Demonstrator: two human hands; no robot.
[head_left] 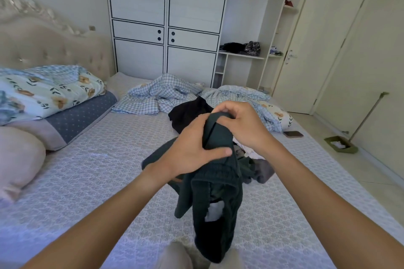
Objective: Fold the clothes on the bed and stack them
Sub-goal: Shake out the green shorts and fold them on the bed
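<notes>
**Dark green garment held over bed**

No legible writing or brand seen. Left hand (192,150) and right hand (242,124) both grip the bunched dark green garment (216,192), elastic waistband visible, hanging above the bed (87,181). Black garment (188,113) lies beyond.

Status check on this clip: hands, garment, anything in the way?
Left hand and right hand both grip dark green garment, lifted, unfolded. Unfolded clothes pile behind. Phone at bed edge.

Bed (91,181) bears clothes (258,166), quilts (161,96), pillows (72,122), phone (293,134).
</notes>
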